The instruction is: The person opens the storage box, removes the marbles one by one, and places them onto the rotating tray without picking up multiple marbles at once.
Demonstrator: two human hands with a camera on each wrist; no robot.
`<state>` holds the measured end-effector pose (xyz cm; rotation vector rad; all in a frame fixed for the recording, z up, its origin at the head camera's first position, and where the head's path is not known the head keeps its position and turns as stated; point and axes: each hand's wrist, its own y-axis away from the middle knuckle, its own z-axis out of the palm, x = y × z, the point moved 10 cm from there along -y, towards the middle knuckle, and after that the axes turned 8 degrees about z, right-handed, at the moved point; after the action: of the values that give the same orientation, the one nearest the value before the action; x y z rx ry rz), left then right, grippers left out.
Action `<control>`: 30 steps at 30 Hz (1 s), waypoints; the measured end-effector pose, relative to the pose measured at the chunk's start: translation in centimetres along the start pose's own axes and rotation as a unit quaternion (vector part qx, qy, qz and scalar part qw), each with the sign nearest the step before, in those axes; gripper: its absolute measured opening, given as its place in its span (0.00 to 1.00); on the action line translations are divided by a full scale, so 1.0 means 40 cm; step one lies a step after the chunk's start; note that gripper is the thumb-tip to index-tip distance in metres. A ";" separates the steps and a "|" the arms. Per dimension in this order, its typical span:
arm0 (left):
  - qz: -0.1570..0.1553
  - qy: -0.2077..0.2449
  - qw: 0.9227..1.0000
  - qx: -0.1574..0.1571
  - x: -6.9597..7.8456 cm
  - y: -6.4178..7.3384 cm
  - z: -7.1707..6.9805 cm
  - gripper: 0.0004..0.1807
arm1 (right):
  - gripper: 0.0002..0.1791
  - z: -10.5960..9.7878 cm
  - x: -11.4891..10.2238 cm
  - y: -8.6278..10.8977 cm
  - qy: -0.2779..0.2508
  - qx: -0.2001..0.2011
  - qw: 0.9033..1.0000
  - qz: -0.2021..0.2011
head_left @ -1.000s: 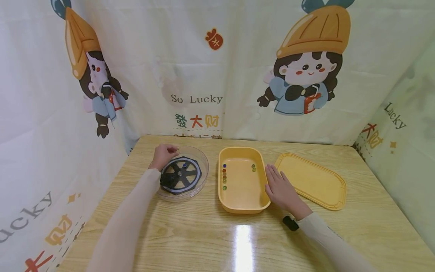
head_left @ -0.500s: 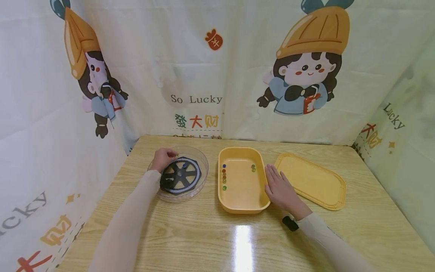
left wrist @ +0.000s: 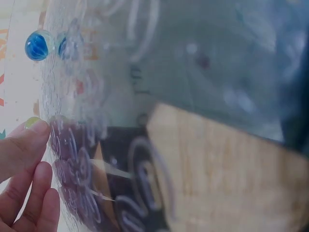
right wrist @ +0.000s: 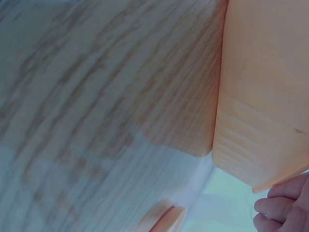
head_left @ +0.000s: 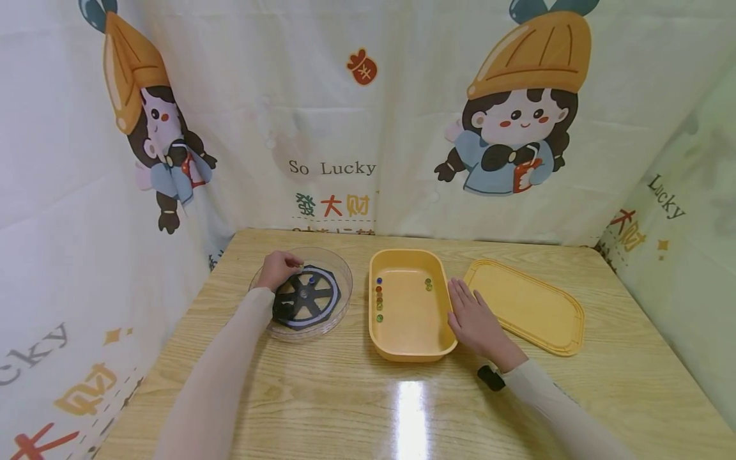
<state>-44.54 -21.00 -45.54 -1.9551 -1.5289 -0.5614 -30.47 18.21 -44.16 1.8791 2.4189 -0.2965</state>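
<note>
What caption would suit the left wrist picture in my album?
Left fingers pinch what seems a greenish marble by a clear dish's wall, blue marble at upper left.

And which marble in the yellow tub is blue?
The farthest marble along the tub's left wall, beyond the red one; no other there looks blue.

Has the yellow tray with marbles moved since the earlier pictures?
No. In the head view, the yellow tray keeps its place relative to the table.
</note>
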 end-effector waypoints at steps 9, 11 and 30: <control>-0.007 0.004 1.000 -0.009 -0.008 -0.004 0.005 0.10 | 0.33 0.000 0.001 0.001 0.000 0.001 1.000 0.000; -0.011 0.002 1.000 -0.011 -0.009 -0.003 0.006 0.10 | 0.33 0.001 0.002 0.001 0.000 0.001 1.000 -0.001; -0.019 0.011 1.000 -0.008 0.046 0.008 -0.050 0.14 | 0.33 -0.005 -0.002 0.003 -0.004 0.002 1.000 -0.003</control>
<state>-43.71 -21.07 -42.91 -1.9291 -1.5562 -0.6116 -30.31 18.22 -43.98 1.8685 2.4211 -0.3091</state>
